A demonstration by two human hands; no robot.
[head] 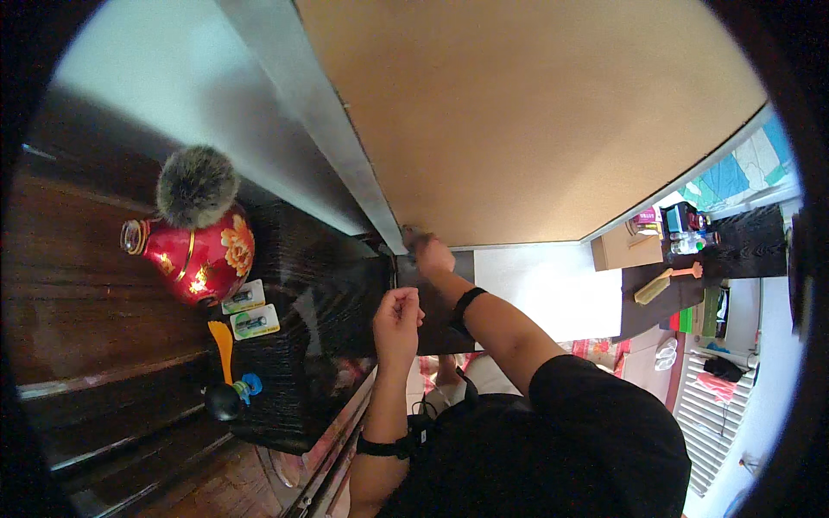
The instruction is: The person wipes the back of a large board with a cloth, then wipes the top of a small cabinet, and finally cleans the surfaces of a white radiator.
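My right hand (pixel 436 258) reaches to the foot of a metal frame post (pixel 337 142), beside a large tan board (pixel 531 123). It grips a small dark grey thing (pixel 416 237), too blurred to name. Nearer to me, my left hand (pixel 397 324) is raised over the dark wooden desktop (pixel 324 285). Its fingers are curled in and nothing shows in them. A white sheet (pixel 544 285) lies on the desk to the right of my right forearm.
On the left stand a red flower-painted vase (pixel 207 259), a grey fuzzy ball (pixel 198 186), two battery packs (pixel 254 322) and a yellow-handled utensil (pixel 222 349). A cardboard box (pixel 625 249) and a brush (pixel 654 287) sit at the right.
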